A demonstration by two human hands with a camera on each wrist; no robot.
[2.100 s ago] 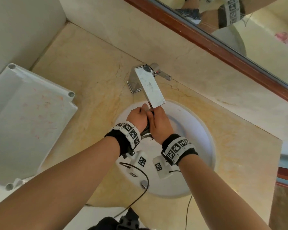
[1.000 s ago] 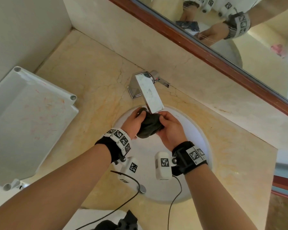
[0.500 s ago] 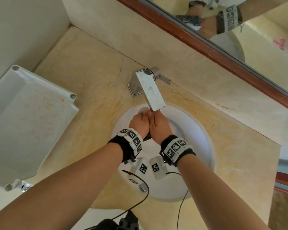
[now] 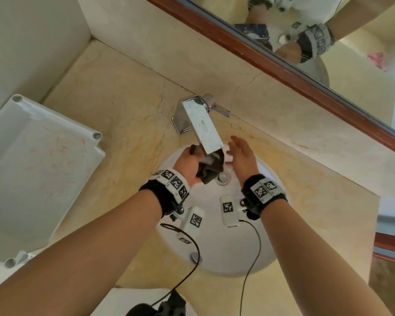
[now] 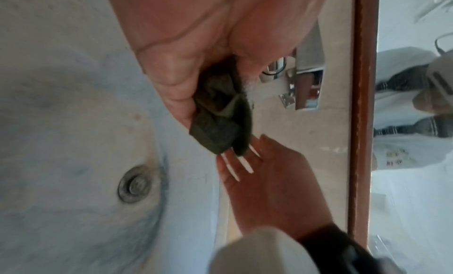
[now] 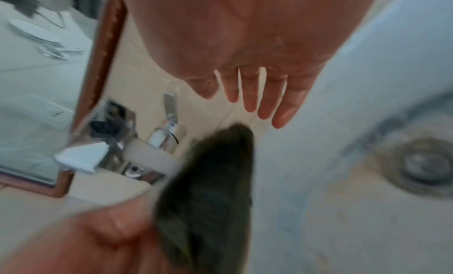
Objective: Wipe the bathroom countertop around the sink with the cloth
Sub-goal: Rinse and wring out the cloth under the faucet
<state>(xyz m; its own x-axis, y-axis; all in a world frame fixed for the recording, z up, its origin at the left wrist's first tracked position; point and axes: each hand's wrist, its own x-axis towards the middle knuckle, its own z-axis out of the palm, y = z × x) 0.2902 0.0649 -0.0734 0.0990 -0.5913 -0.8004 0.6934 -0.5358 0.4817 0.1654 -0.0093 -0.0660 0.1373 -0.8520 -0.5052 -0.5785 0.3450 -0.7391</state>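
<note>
Two hands work over one round white sink (image 4: 255, 252) set into a beige marble countertop (image 4: 114, 92). The left hand (image 4: 187, 164) grips one dark, bunched cloth (image 4: 211, 171), fingers curled round it, and holds it directly under the outlet of the single chrome faucet (image 4: 202, 126); a pale patch on the cloth at the spout's end appears to be running water, though blur prevents certainty. In the left wrist view the cloth (image 5: 221, 123) hangs wadded from the curled fingers (image 5: 171, 73) above the basin. The right hand (image 4: 243, 157) holds nothing: its fingers are straight and slightly spread, palm turned toward the cloth, just right of the spout and apart from the cloth. The right wrist view shows the extended fingers (image 6: 264, 96) over the far basin wall, with the cloth (image 6: 210, 191) near them, blurred. One metal drain (image 4: 222, 178) sits in the basin floor just near of the cloth, and one overflow cap (image 4: 195, 257) lies on the near basin wall. One faucet lever (image 4: 219, 109) projects to the right behind the spout. One white plastic tray (image 4: 32, 174) rests on the countertop at left. One wood-framed mirror (image 4: 306, 85) runs along the far wall. Each wrist carries one band with printed markers.
</note>
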